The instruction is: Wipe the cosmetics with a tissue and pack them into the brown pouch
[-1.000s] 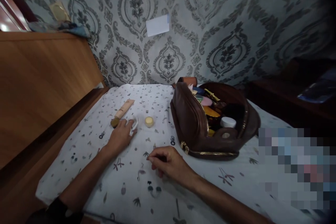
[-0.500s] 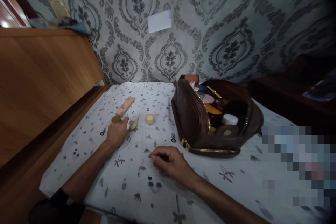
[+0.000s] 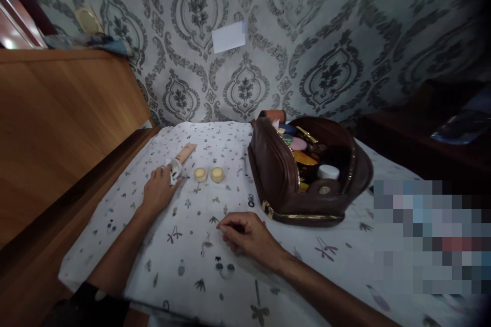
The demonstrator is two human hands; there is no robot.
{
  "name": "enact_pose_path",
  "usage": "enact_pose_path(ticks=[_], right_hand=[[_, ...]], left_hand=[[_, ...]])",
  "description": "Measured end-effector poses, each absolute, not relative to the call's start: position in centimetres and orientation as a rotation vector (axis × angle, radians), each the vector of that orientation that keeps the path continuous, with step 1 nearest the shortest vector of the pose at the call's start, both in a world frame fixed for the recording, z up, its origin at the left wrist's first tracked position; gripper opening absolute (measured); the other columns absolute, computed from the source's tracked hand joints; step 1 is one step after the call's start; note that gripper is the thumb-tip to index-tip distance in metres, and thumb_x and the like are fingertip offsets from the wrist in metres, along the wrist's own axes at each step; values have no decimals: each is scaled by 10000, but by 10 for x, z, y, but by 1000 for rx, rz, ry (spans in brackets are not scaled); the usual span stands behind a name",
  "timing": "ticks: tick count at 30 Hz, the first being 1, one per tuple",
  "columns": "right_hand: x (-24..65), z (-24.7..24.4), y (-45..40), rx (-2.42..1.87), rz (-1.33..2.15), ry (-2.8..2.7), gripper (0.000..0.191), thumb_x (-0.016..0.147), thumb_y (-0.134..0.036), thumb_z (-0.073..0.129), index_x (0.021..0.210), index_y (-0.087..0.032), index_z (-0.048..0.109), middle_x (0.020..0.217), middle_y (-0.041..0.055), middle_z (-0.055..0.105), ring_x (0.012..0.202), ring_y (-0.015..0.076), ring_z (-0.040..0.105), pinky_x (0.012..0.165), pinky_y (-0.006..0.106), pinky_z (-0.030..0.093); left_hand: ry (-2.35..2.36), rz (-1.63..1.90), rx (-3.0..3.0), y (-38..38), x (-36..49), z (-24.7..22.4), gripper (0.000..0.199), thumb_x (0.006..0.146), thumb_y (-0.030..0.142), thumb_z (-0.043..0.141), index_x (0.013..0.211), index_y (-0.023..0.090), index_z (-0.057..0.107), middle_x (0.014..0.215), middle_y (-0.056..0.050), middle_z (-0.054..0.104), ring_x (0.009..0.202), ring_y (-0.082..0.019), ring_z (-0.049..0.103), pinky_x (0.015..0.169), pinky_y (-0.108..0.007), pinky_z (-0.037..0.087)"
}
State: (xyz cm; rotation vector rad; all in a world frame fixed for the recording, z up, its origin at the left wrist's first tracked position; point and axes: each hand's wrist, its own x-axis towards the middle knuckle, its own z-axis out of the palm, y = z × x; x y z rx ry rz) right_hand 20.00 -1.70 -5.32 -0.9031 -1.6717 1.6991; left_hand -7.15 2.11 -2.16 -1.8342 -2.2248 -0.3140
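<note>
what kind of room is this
Probably a room in a home, perhaps a bedroom: there's patterned wallpaper, a printed cloth spread over a flat surface, and an open brown bag of small personal items on it.

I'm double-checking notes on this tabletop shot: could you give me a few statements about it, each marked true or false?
1. A round white lid shows inside the brown bag. True.
2. The brown bag is zipped shut. False: it is open, with items visible inside.
3. Two small round containers with yellowish tops sit side by side on the patterned cloth. True.
4. The left hand is reaching into the brown bag. False: it is at a white item by the peach tube.
5. The right hand is nearer the camera than both containers. True.
</note>
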Motion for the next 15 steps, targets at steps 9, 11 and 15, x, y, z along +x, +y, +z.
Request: enact_pose_path(ticks=[9,11,15], right_hand=[[201,-55,-15,-882,1713,-1646,325,779,-465,664,800,-141,669,656,-13,598,471,55,502,442,172,409],[201,-56,-14,-860,1717,-1602,344,777,-466,680,889,-140,679,689,-16,595,487,53,524,456,172,416],[200,-54,-12,-806,1742,-1400,565,729,-532,736,1141,-164,616,881,19,596,646,115,657,451,176,434]], left_hand=[[-2405,-702,-1993,18,-72,-17,397,948,400,460,1264,165,508,1117,-121,642,990,-271,631,816,-381,518],[-2457,-867,-2040,16,-63,-21,416,984,428,379,1284,166,498,1079,-103,678,914,-227,668,739,-324,540],[-2516,-1145,-2175,5,-25,-32,466,1012,468,305,1313,179,511,1095,-99,708,892,-193,703,680,-267,555]])
